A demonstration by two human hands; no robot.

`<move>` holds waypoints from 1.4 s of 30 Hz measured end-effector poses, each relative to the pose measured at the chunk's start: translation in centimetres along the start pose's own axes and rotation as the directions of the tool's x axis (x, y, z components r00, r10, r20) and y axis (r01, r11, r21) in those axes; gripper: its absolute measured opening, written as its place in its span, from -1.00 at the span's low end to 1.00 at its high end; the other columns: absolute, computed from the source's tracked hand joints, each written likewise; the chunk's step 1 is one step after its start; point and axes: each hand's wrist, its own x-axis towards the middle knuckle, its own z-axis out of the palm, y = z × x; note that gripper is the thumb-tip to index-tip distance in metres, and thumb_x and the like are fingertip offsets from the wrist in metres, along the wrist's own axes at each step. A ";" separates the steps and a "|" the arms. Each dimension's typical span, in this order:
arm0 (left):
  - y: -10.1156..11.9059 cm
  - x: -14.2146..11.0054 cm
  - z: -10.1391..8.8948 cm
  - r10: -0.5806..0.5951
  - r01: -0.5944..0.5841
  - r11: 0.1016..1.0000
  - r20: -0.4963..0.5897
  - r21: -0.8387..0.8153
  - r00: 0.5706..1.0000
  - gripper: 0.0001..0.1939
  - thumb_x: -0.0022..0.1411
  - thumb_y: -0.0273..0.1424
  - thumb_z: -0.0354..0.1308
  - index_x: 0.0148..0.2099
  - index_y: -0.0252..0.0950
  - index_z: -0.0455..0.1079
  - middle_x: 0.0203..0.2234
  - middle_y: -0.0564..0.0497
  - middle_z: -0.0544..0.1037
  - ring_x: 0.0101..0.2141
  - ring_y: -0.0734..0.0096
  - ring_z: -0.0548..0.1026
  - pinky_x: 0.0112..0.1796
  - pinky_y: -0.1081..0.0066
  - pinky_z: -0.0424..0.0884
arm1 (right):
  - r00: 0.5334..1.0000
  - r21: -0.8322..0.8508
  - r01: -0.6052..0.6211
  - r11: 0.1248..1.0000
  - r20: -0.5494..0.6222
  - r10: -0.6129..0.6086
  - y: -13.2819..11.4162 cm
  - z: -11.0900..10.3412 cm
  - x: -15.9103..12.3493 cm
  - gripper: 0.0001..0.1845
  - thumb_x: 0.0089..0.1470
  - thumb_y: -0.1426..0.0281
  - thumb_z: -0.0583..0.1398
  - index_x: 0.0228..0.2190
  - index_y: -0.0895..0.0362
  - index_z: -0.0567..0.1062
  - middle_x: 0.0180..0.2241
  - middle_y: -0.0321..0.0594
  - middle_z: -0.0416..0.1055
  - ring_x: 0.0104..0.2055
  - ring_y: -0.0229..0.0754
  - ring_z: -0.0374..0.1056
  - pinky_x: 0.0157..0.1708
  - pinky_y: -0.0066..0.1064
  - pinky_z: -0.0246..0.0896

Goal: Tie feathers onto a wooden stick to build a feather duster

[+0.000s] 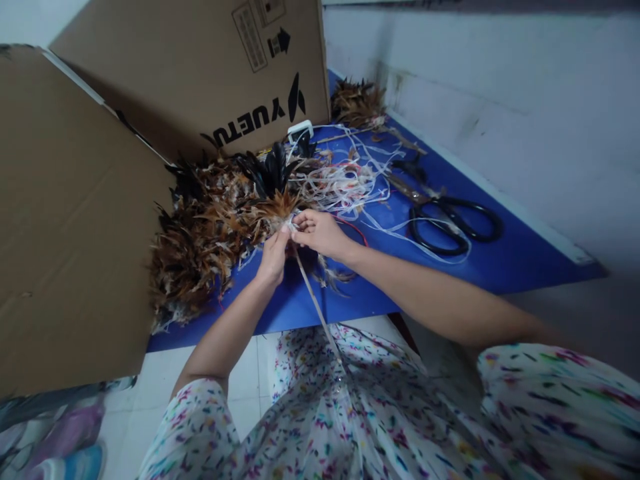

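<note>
My left hand is closed in a pinch at the base of a feather duster, a tuft of brown and black feathers on a thin stick. My right hand pinches the same spot from the other side, where whitish string or fluff shows between the fingertips. From under the hands the thin stick slants down toward my lap. Just left of the hands lies a big heap of brown feathers. A tangle of white plastic strips is spread beyond my right hand.
Large black-handled scissors lie on the blue table at the right. Another feather bunch sits at the far corner by the wall. Cardboard boxes stand behind and to the left. A white-framed object rests beside the box.
</note>
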 end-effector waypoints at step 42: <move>5.8 0.3 -4.5 -0.137 0.144 0.812 0.056 -0.566 0.989 -0.76 0.35 -0.28 0.06 -0.33 -0.32 0.30 -0.62 0.17 0.20 -0.75 0.79 0.03 -0.78 0.74 -0.09 | 0.982 -0.982 -0.164 0.093 -0.171 -0.077 -1.6 -8.6 1.8 -0.75 0.10 0.42 0.09 -0.28 0.20 0.55 -0.27 0.05 0.53 -0.22 0.03 0.44 -0.21 -0.22 0.28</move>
